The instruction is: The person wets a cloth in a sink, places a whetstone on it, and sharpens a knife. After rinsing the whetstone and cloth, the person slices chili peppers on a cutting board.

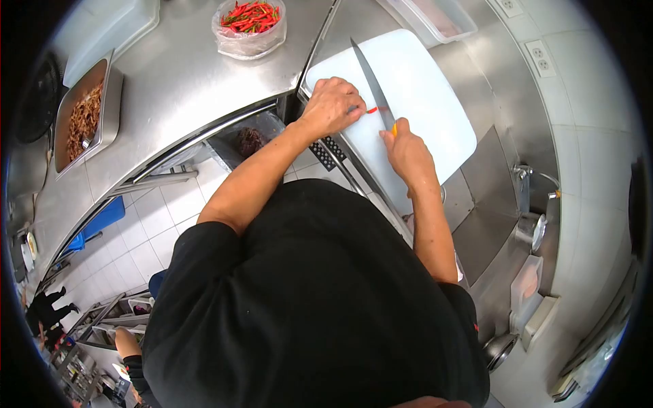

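Observation:
A white cutting board (435, 102) lies at a slant on the steel counter. My right hand (411, 158) is closed round the yellow handle of a kitchen knife (368, 71), its long blade pointing away from me across the board. Beside the blade lies a small red chili pepper (372, 110). My left hand (332, 105) rests at the board's left edge with curled fingers, its fingertips pressed at the chili's near end. The fingers partly hide what is under them.
A plastic-lined tub of red chilies (249, 19) stands on the steel counter (183, 75). Farther left sits a metal pan of brown shredded food (88, 119). Behind the board is a clear plastic container (435, 20). A tap (522, 171) is at right. Another person's arm (127, 343) shows at lower left.

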`<state>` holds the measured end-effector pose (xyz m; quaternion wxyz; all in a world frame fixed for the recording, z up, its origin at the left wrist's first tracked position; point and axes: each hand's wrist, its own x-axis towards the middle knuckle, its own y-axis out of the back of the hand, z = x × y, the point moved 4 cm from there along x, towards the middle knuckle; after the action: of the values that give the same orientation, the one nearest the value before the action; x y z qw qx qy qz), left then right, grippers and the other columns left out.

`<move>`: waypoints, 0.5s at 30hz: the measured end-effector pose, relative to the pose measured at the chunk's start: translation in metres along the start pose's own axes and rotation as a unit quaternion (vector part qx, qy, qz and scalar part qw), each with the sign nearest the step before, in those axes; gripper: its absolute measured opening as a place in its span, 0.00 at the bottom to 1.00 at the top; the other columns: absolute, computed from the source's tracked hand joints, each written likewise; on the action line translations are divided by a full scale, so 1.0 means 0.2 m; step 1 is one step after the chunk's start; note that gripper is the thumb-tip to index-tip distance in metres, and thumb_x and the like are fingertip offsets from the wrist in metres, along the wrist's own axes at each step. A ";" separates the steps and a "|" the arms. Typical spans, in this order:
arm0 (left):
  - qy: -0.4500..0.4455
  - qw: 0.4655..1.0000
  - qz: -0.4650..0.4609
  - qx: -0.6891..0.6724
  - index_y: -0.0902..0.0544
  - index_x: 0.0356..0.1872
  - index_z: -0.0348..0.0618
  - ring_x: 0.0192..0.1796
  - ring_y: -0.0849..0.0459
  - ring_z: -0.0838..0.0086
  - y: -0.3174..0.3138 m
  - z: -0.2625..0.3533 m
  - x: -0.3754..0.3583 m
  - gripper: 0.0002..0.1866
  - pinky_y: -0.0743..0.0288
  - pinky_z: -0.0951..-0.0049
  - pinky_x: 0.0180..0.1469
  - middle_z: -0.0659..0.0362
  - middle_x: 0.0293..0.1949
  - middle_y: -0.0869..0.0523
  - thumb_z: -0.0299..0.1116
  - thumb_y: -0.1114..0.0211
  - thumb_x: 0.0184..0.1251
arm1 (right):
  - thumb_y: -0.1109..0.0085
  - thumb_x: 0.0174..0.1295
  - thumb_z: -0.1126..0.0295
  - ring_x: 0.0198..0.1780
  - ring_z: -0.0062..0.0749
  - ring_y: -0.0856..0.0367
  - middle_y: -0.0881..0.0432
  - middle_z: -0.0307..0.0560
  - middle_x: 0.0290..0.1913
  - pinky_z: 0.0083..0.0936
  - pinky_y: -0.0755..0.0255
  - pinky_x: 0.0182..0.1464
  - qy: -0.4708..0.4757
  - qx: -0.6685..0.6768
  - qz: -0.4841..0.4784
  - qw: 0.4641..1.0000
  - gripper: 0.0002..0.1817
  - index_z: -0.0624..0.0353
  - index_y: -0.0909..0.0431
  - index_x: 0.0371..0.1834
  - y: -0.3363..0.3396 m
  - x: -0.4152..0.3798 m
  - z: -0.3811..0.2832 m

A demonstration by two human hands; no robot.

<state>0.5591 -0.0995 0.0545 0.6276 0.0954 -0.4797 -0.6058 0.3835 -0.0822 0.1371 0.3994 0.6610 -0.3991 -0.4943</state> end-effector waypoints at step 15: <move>-0.003 1.000 -0.007 0.021 0.09 0.35 0.58 0.55 0.21 0.66 0.01 0.00 0.03 0.04 0.32 0.58 0.56 0.67 0.43 0.14 0.38 0.28 0.59 | 0.48 0.75 0.55 0.42 0.68 0.15 0.15 0.71 0.36 0.58 0.24 0.46 0.018 0.031 0.030 0.999 0.20 0.63 0.33 0.51 -0.11 0.02 0.01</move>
<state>0.5596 -0.1042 0.0583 0.6196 0.1106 -0.4933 -0.6004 0.3853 -0.0786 0.1155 0.4004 0.6694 -0.4262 -0.4581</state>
